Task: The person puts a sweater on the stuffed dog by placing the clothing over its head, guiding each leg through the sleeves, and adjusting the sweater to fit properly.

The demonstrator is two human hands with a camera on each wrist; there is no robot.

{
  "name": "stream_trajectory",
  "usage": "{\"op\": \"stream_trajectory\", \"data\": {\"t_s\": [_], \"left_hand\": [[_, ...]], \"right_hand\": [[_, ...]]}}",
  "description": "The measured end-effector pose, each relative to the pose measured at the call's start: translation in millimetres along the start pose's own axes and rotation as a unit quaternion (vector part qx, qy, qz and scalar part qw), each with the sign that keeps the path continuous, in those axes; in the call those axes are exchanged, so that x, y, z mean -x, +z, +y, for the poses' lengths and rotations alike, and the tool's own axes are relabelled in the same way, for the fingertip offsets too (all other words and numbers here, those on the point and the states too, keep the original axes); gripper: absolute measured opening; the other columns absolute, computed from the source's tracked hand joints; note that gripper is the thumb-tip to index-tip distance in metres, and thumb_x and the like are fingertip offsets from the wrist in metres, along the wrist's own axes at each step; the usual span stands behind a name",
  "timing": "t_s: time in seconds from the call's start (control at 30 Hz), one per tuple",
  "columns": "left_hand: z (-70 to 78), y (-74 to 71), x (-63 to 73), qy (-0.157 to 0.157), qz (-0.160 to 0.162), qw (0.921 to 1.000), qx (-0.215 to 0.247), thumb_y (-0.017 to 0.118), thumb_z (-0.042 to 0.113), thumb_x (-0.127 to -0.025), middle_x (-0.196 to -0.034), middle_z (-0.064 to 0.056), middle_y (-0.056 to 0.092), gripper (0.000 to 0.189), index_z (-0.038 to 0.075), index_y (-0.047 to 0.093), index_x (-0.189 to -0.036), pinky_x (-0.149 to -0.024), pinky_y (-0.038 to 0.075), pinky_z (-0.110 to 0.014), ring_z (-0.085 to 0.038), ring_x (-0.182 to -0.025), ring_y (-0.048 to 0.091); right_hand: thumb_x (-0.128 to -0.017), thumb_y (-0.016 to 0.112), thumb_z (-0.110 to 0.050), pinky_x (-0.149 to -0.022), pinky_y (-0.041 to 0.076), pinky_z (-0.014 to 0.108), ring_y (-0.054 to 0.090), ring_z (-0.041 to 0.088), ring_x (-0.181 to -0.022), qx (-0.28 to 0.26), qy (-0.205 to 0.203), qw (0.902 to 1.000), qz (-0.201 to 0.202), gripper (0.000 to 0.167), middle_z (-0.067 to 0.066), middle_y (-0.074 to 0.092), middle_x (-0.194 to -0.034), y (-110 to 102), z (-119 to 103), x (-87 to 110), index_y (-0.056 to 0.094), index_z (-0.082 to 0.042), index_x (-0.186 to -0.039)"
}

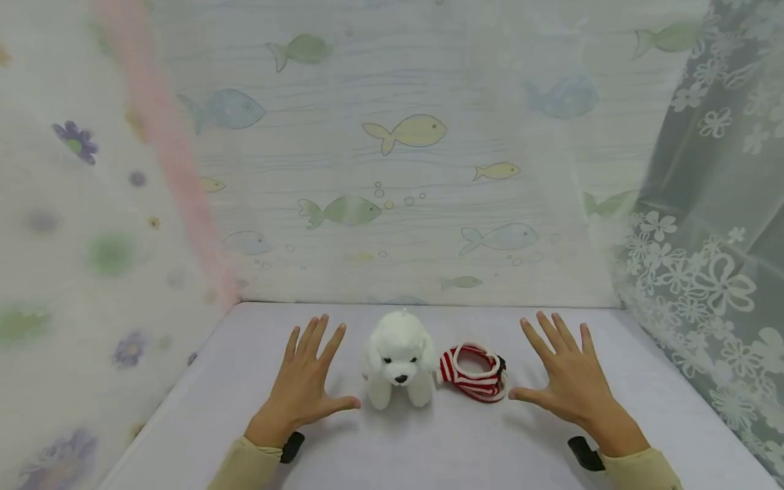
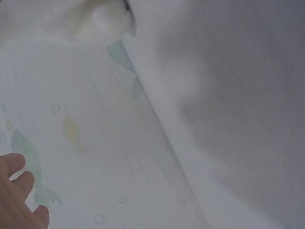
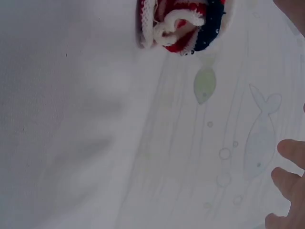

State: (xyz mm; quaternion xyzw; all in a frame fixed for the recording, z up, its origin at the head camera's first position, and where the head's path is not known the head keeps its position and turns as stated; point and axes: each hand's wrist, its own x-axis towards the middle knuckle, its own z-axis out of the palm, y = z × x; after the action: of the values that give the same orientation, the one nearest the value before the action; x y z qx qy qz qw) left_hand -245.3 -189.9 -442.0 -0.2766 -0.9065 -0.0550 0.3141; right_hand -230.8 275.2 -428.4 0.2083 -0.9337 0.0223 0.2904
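Observation:
A white plush dog [image 1: 401,357] stands on the white table, facing me. Just right of it lies a red-and-white striped knitted garment [image 1: 474,382] with a dark navy patch, bunched into a ring. My left hand [image 1: 303,388] is spread with straight fingers to the left of the dog, its thumb pointing toward it. On the other side, my right hand [image 1: 569,381] has its fingers spread too, the thumb tip near the garment. Both hands hold nothing. The right wrist view catches part of the garment [image 3: 183,24] at the top; the dog [image 2: 102,21] shows blurred in the left wrist view.
The table [image 1: 441,449] ends at a back curtain [image 1: 404,258] printed with fish. A flowered curtain [image 1: 79,272] with a pink band hangs on the left, and a sheer white-flowered one [image 1: 723,292] on the right. Dark wrist straps [image 1: 586,454] show under the sleeves.

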Motion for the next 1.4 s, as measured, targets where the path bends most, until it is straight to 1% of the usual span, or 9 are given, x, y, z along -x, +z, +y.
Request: {"op": "stream_trajectory", "data": {"t_s": [0.13,0.23,0.3,0.53,0.67,0.87,1.0,1.23,1.4], "left_hand": [[10.0,-4.6,-9.4,0.016,0.015,0.9987,0.046,0.066,0.082,-0.058,-0.152,-0.023,0.022,0.123,0.012,0.024,-0.151,-0.108,0.02,-0.059,-0.041,-0.139,0.023],[18.4,-7.3,-16.6,0.021,0.012,0.9965,0.08,0.068,0.079,-0.059,-0.153,-0.02,0.021,0.121,0.012,0.025,-0.151,-0.108,0.024,-0.056,-0.038,-0.139,0.023],[24.2,-8.8,-21.7,0.024,0.01,0.9947,0.099,0.068,0.079,-0.06,-0.154,-0.019,0.02,0.121,0.012,0.025,-0.151,-0.107,0.026,-0.055,-0.037,-0.139,0.024],[42.7,-16.4,-42.5,0.05,0.031,0.9897,0.131,0.074,0.07,-0.063,-0.154,-0.016,0.02,0.116,0.013,0.025,-0.151,-0.107,0.029,-0.053,-0.034,-0.139,0.025],[52.7,-20.3,-55.0,0.068,0.04,0.987,0.14,0.072,0.069,-0.067,-0.154,-0.015,0.021,0.11,0.014,0.026,-0.15,-0.108,0.028,-0.051,-0.033,-0.139,0.025],[69.0,-25.1,-70.4,0.091,0.054,0.9828,0.152,0.073,0.066,-0.068,-0.154,-0.015,0.022,0.105,0.013,0.03,-0.148,-0.11,0.025,-0.05,-0.032,-0.14,0.024],[82.3,-26.7,-79.7,0.104,0.062,0.9821,0.144,0.075,0.061,-0.07,-0.153,-0.016,0.024,0.102,0.01,0.031,-0.147,-0.112,0.022,-0.048,-0.033,-0.14,0.024],[104.8,-26.2,-92.5,0.121,0.076,0.9813,0.128,0.077,0.055,-0.071,-0.15,-0.014,0.031,0.095,0.008,0.038,-0.143,-0.113,0.017,-0.051,-0.031,-0.141,0.022],[120.2,-20.3,-96.4,0.152,0.093,0.9765,0.121,0.08,0.055,-0.067,-0.144,-0.014,0.04,0.095,0.005,0.044,-0.138,-0.112,0.022,-0.049,-0.031,-0.139,0.028]], "right_hand": [[-0.062,0.064,-0.08,-0.108,0.014,0.062,0.015,0.032,-0.144,-0.014,-0.018,0.9997,0.003,0.114,0.016,0.029,-0.153,2,-4,-2.5,0.029,-0.018,-0.151],[-0.061,0.068,-0.076,-0.112,0.012,0.054,0.021,0.035,-0.141,-0.031,-0.025,0.9992,0.003,0.113,0.018,0.032,-0.15,3,-9,-4.8,0.03,-0.017,-0.15],[-0.061,0.07,-0.074,-0.113,0.014,0.051,0.027,0.037,-0.138,-0.04,-0.03,0.9988,0.004,0.112,0.019,0.034,-0.149,3,-13,-7.6,0.032,-0.016,-0.15],[-0.065,0.072,-0.07,-0.106,0.028,0.053,0.035,0.037,-0.133,-0.068,-0.058,0.9959,0.014,0.107,0.016,0.037,-0.147,4,-21,-20.9,0.035,-0.014,-0.149],[-0.066,0.073,-0.068,-0.104,0.03,0.053,0.036,0.035,-0.133,-0.074,-0.071,0.9946,0.016,0.105,0.015,0.038,-0.147,4,-23,-27.7,0.036,-0.013,-0.148],[-0.065,0.074,-0.066,-0.103,0.032,0.053,0.038,0.035,-0.131,-0.091,-0.078,0.9926,0.015,0.104,0.016,0.041,-0.144,0,-28,-34.6,0.039,-0.012,-0.146],[-0.066,0.077,-0.061,-0.101,0.034,0.053,0.041,0.036,-0.129,-0.107,-0.077,0.9912,0.013,0.101,0.015,0.043,-0.143,-3,-29,-35.3,0.04,-0.011,-0.145],[-0.065,0.081,-0.054,-0.096,0.038,0.055,0.046,0.035,-0.123,-0.114,-0.088,0.9894,0.021,0.094,0.014,0.048,-0.139,-5,-28,-32.4,0.046,-0.01,-0.141],[-0.064,0.083,-0.051,-0.094,0.041,0.055,0.05,0.034,-0.12,-0.126,-0.093,0.9874,0.021,0.092,0.012,0.05,-0.137,-6,-27,-33.1,0.049,-0.01,-0.139]]}}
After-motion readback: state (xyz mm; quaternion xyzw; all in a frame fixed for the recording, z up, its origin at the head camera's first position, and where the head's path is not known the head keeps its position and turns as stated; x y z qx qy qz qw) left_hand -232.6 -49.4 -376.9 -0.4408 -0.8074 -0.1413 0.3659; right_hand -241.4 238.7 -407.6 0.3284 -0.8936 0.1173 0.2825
